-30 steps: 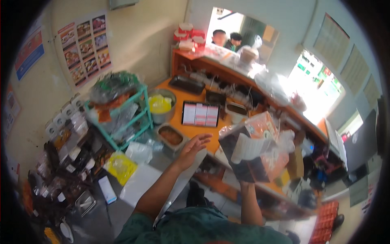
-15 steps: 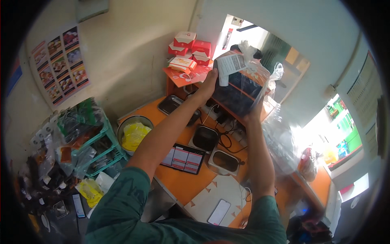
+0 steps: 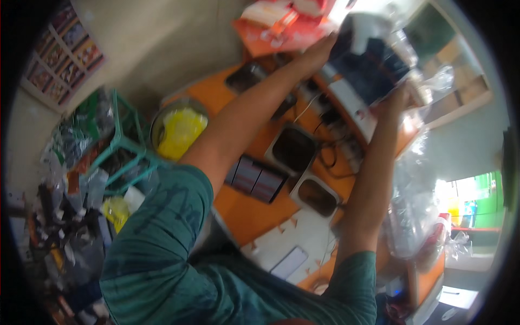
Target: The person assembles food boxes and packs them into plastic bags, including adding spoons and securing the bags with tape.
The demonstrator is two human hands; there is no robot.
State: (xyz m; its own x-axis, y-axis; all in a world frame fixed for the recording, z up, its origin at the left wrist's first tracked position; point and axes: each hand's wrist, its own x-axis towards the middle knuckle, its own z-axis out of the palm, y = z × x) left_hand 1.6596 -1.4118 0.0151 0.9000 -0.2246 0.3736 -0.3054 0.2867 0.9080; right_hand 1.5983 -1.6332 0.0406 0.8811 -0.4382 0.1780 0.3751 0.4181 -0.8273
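Note:
Both my arms reach out toward the opening in the far wall. Between my hands is a dark, boxy package (image 3: pixel 371 67) in a clear plastic bag with knotted ends, blurred by motion. My left hand (image 3: pixel 323 50) is closed on its left edge. My right hand (image 3: pixel 398 100) grips its lower right side, with the fingers partly hidden. The package is tilted, held above a ledge (image 3: pixel 346 100) behind the orange desk (image 3: pixel 227 208). Red and white cartons (image 3: pixel 271 15) sit on the shelf just left of it.
On the desk are a tablet (image 3: pixel 256 179), two metal pans (image 3: pixel 292 149), loose cables, a phone (image 3: pixel 290 262) on a white board, and a pot (image 3: pixel 157 130) holding a yellow bag. A green rack (image 3: pixel 116 141) stands left. Clear plastic bags (image 3: pixel 406 211) hang at the right.
The view has tilted and shifted. My hands have carried the bagged package farther out, toward the wall opening, and both still grip it.

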